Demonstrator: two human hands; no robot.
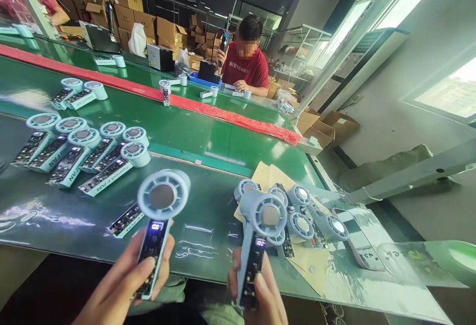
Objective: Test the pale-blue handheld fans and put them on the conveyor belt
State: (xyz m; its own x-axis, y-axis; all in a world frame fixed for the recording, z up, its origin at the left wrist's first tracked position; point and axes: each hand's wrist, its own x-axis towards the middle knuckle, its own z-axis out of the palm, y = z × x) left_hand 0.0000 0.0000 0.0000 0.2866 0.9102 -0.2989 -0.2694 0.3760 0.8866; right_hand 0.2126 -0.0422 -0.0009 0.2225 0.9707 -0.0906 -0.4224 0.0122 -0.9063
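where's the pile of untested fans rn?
Head view, lower right: the fan pile lies on tan paper on the green table, just beyond the fan in the right hand.

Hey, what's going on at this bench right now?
A person holds a small handheld fan in each hand: the left hand grips one fan, the right hand another. Both show lit displays on their handles. More fans lie in a row on the green bench at left and in a pile at right. Across the bench, a co-worker sits working.
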